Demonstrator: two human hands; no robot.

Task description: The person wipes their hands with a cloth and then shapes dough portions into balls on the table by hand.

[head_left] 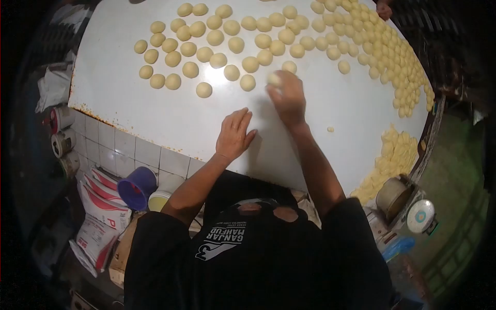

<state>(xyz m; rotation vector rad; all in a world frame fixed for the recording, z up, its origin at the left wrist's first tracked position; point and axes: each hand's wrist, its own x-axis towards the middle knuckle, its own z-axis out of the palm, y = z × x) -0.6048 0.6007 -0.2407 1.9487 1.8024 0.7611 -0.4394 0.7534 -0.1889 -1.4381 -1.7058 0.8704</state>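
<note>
A blurred right hand grips a smooth dough ball, partly hidden by its fingers, over the far half of the white counter. The left hand, loosely open, is near the front edge.

Your right hand holds a pale yellow dough ball, blurred. Beyond your left hand, smooth, round dough balls sit loosely spaced on the white tabletop; smaller dough balls crowd its right side, above heaped, irregular dough pieces.
</note>
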